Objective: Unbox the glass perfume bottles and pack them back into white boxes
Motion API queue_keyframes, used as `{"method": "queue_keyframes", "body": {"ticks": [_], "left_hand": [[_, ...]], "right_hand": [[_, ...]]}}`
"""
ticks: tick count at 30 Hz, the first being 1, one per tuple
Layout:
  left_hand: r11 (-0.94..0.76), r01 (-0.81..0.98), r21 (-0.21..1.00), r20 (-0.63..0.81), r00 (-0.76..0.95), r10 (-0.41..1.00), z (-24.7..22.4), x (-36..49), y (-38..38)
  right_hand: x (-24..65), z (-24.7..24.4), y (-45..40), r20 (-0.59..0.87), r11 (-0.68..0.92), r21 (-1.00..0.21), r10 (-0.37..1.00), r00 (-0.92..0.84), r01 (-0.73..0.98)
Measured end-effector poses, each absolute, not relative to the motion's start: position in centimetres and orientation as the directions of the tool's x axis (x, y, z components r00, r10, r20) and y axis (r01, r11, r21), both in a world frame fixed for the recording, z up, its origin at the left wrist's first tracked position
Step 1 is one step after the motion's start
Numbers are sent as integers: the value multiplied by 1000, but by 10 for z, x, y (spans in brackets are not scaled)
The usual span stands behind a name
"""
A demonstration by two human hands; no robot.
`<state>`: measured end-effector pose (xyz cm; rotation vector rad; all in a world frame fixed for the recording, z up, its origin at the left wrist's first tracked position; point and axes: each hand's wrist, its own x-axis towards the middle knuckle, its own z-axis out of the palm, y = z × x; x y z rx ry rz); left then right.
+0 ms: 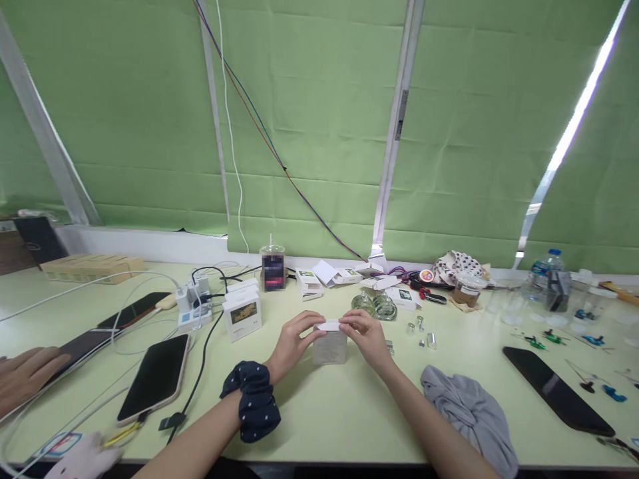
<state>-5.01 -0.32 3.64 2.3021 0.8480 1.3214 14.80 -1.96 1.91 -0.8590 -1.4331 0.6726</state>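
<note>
A small white box (330, 348) stands upright on the pale table, its narrow top flap between my two hands. My left hand (295, 340), with a dark dotted scrunchie (253, 401) at the wrist, pinches the box's upper left corner. The fingers of my right hand (368, 337) are closed on the upper right corner. Behind the box lie coiled green items (374, 305). Small clear and metal pieces (431, 341) are to the right of my right hand. White boxes with a picture (243, 317) stand to the left.
Another person's hand (32, 374) rests at the far left. Phones (156, 377), (556, 390), a power strip (194, 315) with cables, a grey cloth (472, 416), opened boxes (309, 285), red-handled pliers (429, 295), a bottle (544, 273) and a drink cup (272, 266) surround the work area.
</note>
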Motion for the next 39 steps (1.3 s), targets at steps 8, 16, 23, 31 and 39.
{"method": "queue_keyframes", "body": {"ticks": [8, 16, 23, 31, 39], "left_hand": [[-834, 355, 421, 680, 486, 550, 36, -56, 3], [-858, 397, 327, 586, 626, 514, 40, -65, 2], [-827, 400, 396, 525, 640, 561, 49, -65, -1], [-780, 333, 530, 515, 605, 608, 56, -64, 0], [-554, 260, 791, 411, 445, 795, 45, -60, 3]], "right_hand": [[147, 20, -18, 544, 540, -838, 837, 51, 82], [149, 20, -17, 541, 537, -838, 840, 28, 96], [148, 22, -22, 525, 527, -847, 850, -44, 71], [153, 19, -22, 547, 553, -827, 833, -80, 102], [152, 21, -21, 556, 557, -816, 829, -55, 155]]}}
